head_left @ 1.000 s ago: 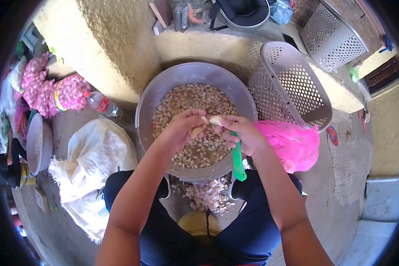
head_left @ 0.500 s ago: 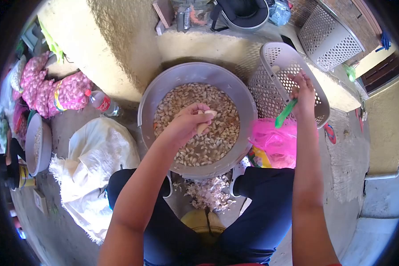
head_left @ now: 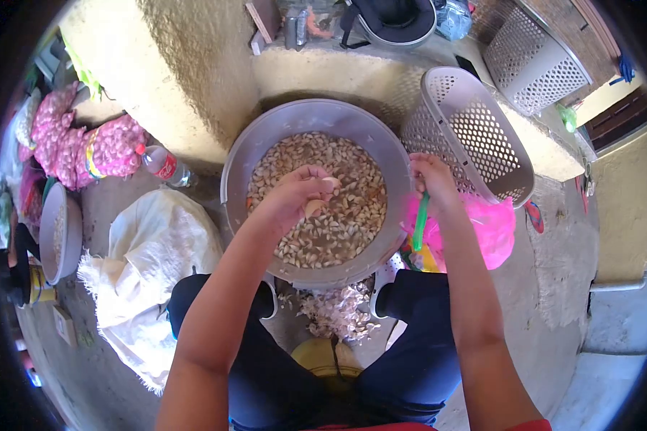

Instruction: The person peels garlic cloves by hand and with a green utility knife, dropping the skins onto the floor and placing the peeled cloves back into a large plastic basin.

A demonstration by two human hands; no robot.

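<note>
A pale yellow wall rose behind the grey tub, and rough grey floor spread out to its right. Over the tub, my left hand was narrow, thumb and fingers pinching one garlic clove while a second clove sat lower in the same hand. With two pieces sharing one grip, I judged that pressing on the first could let the other slip down into the tub. At the tub's right rim, my right hand was curled round a green tool that pointed downwards; I could not tell where any edge lay. If it was sharp, a careless swing towards my left hand might nick me. Inside the tub, cloves lay crowded, so a dropped piece could easily be lost among them. Right of the tub, a pink bag lay against the perforated basket; its thin, loose film could snag the tool. Just below the tub, peelings lay heaped between my legs, where a shifted foot could scatter them.
</note>
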